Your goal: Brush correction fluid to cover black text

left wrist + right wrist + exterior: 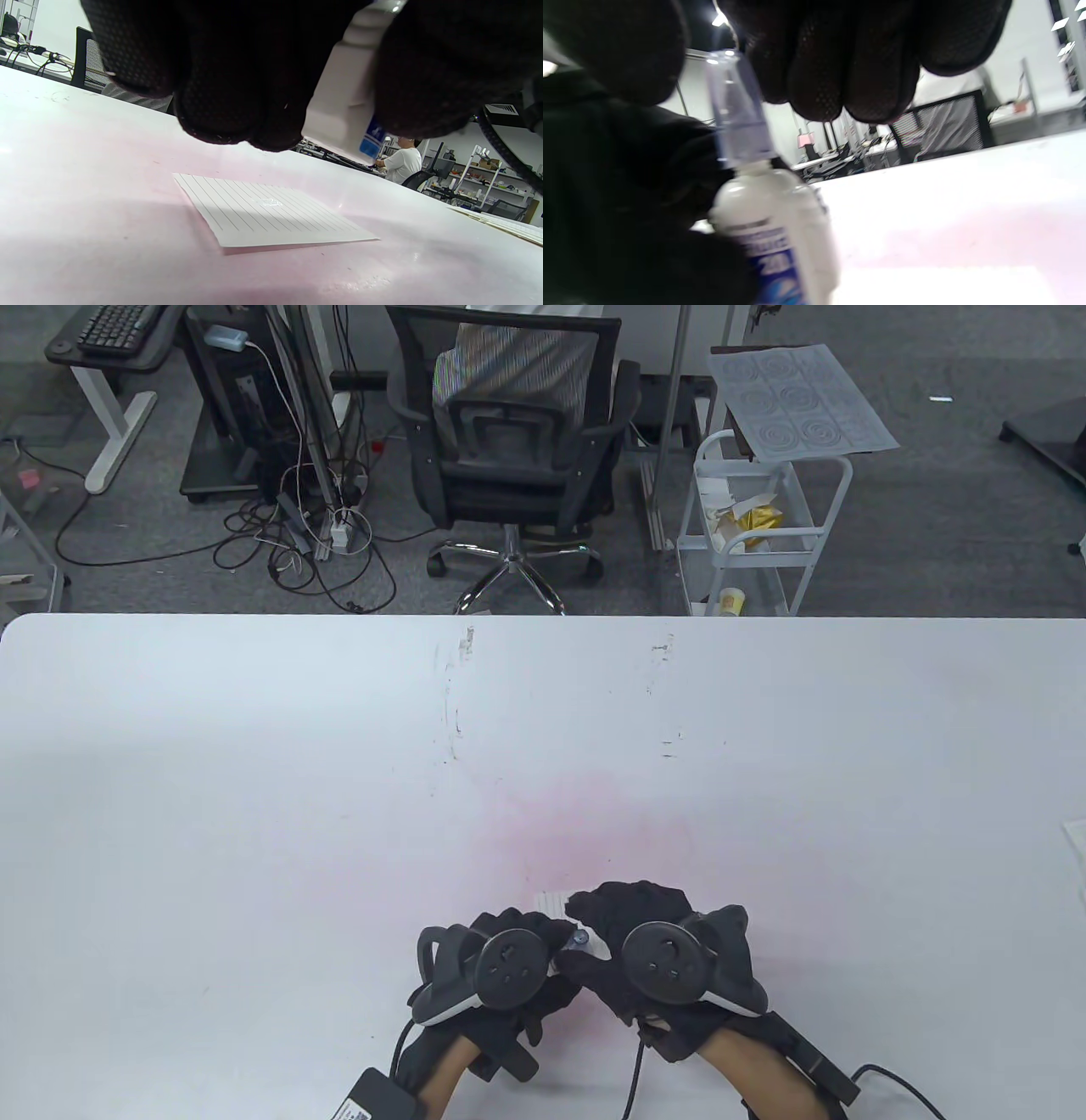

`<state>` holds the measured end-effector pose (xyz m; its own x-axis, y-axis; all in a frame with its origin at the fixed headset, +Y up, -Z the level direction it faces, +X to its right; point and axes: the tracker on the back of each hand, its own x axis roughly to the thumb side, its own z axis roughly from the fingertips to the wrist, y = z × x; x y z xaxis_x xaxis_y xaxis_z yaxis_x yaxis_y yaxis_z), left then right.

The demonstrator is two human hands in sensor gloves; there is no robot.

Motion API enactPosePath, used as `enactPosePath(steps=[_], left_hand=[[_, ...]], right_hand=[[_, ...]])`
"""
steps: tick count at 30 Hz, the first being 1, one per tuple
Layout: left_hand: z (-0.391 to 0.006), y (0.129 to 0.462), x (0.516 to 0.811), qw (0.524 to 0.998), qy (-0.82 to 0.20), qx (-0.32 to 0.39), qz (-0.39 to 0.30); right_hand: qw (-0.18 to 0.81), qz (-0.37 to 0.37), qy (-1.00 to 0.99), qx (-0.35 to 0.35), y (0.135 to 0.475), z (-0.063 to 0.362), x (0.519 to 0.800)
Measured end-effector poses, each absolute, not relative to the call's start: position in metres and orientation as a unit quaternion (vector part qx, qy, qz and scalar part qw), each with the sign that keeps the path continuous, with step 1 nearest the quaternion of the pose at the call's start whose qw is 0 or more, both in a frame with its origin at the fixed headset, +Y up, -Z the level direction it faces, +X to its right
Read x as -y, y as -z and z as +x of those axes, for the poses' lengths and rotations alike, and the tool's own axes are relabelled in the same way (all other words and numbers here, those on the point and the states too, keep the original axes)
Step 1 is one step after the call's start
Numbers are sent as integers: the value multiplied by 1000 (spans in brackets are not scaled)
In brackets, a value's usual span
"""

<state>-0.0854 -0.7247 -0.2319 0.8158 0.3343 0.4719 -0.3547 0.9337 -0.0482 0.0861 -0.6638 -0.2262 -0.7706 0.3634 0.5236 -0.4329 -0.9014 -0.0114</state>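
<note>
Left hand (501,976) grips the white plastic correction-fluid bottle (776,237); right hand's (653,954) closed fingers (840,63) should twist its clear cap (738,110) squarely, above the lined paper slip (263,209).

At frame centre a white plastic correction-fluid bottle (774,237) with blue label and translucent bluish cap (736,110) sits between black mesh-gloved hands, above white paper ruled with thin dark lines (263,209) on a pink-tinged white table (254,780).
</note>
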Motion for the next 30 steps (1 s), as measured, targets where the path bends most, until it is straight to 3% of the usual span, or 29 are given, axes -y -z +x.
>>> enactPosePath(steps=[4,15,23,30], left_hand=[[-86,232,724,952,-184,243,22],[-85,232,726,952,-179,246,16],[-86,232,725,952,-181,245,18],[-85,232,725,953,-172,248,16]], right_hand=[[230,280,-932,29,226,84,665],[174,222,-953,107,227,87,667],[245,289,-925,16,229,85,667],[235,240,-939,72,231,88,668]])
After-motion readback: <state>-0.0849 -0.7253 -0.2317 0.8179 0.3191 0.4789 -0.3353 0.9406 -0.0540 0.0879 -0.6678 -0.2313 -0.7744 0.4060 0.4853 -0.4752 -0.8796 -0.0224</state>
